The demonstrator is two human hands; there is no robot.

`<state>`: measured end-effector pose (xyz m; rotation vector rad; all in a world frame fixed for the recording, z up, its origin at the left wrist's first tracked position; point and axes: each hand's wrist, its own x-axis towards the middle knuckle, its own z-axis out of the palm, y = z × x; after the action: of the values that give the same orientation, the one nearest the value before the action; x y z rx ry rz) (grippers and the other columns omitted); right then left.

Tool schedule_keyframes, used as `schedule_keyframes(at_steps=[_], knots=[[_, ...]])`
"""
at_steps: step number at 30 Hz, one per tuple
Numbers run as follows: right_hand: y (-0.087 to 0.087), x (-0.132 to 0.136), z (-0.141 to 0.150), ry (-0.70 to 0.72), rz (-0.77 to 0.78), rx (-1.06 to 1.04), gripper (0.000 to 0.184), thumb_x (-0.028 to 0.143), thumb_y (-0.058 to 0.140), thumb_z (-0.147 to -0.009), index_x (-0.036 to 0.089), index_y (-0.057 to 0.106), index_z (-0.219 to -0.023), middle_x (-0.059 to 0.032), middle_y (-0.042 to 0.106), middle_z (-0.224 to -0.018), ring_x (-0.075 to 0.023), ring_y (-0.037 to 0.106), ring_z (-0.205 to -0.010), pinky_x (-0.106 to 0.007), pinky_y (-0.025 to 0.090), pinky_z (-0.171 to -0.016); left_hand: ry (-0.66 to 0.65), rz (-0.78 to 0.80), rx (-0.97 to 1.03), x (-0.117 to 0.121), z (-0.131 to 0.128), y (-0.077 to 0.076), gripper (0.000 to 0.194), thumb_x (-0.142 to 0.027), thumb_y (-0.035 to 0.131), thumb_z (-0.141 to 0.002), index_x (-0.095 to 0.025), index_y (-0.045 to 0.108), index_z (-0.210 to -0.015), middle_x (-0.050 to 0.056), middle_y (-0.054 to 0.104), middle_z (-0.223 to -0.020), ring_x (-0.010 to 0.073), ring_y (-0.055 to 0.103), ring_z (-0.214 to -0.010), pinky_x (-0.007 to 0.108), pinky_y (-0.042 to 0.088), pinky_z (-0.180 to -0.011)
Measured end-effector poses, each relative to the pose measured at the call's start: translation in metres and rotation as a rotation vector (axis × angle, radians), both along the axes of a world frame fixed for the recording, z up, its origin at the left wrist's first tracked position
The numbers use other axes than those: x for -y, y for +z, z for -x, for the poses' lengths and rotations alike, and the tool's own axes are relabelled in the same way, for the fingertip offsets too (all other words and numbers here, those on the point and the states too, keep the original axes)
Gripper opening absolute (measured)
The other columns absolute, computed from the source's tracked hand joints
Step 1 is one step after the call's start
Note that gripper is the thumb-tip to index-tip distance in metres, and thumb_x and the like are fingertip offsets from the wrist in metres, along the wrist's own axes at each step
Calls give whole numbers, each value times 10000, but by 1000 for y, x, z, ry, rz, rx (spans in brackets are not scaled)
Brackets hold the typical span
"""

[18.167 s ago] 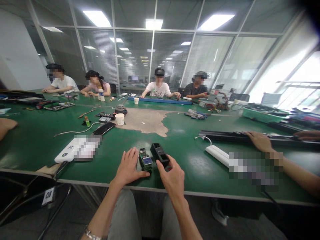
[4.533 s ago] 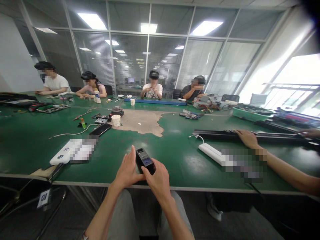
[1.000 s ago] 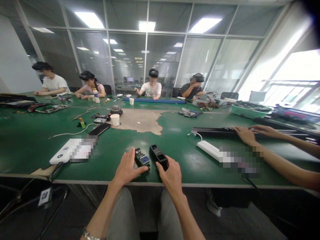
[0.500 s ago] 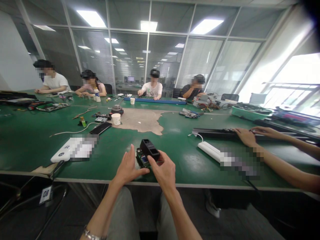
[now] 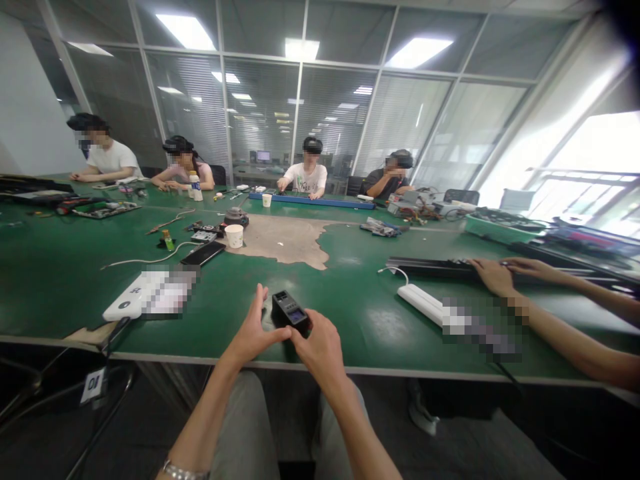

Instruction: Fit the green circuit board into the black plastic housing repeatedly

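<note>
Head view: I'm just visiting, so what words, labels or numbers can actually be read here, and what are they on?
"01" (probably): white tag at lower left, below the table edge.
Screen and markings on the black handheld device in the right hand: too small to read.
Label on the white bottle across the table: too small to read.

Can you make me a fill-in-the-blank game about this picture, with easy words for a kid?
1. The small device in the person's right hand is mostly ____.
2. The paper cup on the table is ____.
3. The tabletop is mostly ____.
4. The white power strip lies to the person's ____ of the small device.

Missing words: black, white, green, right.
</note>
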<state>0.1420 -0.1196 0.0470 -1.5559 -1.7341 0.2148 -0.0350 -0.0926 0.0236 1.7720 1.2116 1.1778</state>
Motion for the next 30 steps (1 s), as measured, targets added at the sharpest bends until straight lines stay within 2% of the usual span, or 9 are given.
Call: schedule_keyframes(at_steps=[2,6,8,11,15,19,23,26,30], knots=[[-5,1,0,10,19,32,302,366,633,-801,200,661,-1051,-89,694,-931,-255,634,-870,-337,473,-774,22,1,-17,1,-1,2,1057,-544,709,-770,-181,86,-1543,166,223,-1585,307,208,-1470,495,179,-1202],[-11,0,0,-28,-23,44,528,454,657,-793,150,591,-1220,-148,663,-1110,-287,617,-980,-383,470,-862,48,-59,-46,-1,1,-2,757,-429,638,-832,-200,320,-1479,112,294,-1566,267,253,-1459,451,194,-1209],[-13,-1,1,-42,-44,44,566,475,668,-783,131,585,-1225,-155,654,-1128,-294,603,-1010,-396,462,-891,37,-89,-18,-4,3,-8,734,-316,583,-837,-207,278,-1495,102,303,-1564,248,283,-1448,442,222,-1202],[-13,-3,3,-36,-37,35,442,421,657,-796,143,626,-1138,-122,678,-1042,-280,606,-968,-387,465,-868,55,-89,67,-9,5,-18,846,-152,481,-778,-214,109,-1535,105,293,-1568,225,311,-1437,455,258,-1187],[-8,-6,7,-32,-64,-16,356,384,642,-791,168,653,-1074,-98,694,-991,-261,616,-906,-375,470,-825,48,-86,55,-10,4,-21,934,-117,455,-739,-231,-10,-1541,94,269,-1578,218,287,-1448,452,258,-1188],[9,-6,6,-26,-127,-147,405,423,631,-798,173,655,-1115,-102,697,-1000,-243,623,-870,-367,486,-804,22,-74,-19,-5,3,-14,946,-234,543,-807,-194,-52,-1540,125,224,-1591,246,236,-1466,473,218,-1197],[19,-7,-9,-39,-182,-263,454,462,605,-827,170,634,-1174,-115,693,-1054,-236,633,-872,-362,501,-806,59,-104,-220,-2,0,-10,989,-501,651,-805,-171,82,-1543,165,192,-1593,312,177,-1477,521,189,-1193],[9,-9,-27,-94,-175,-265,440,467,603,-825,171,642,-1148,-109,699,-1041,-244,637,-898,-363,499,-815,111,-119,-370,-3,-5,-10,1141,-645,708,-698,-140,122,-1536,203,179,-1588,368,156,-1472,553,189,-1181],[-15,-10,-47,-177,-113,-185,435,469,603,-813,174,646,-1130,-102,701,-1025,-252,636,-891,-375,493,-810,204,-114,-487,-5,-12,-11,1256,-747,702,-611,-96,139,-1525,231,142,-1589,396,120,-1472,558,151,-1184]])
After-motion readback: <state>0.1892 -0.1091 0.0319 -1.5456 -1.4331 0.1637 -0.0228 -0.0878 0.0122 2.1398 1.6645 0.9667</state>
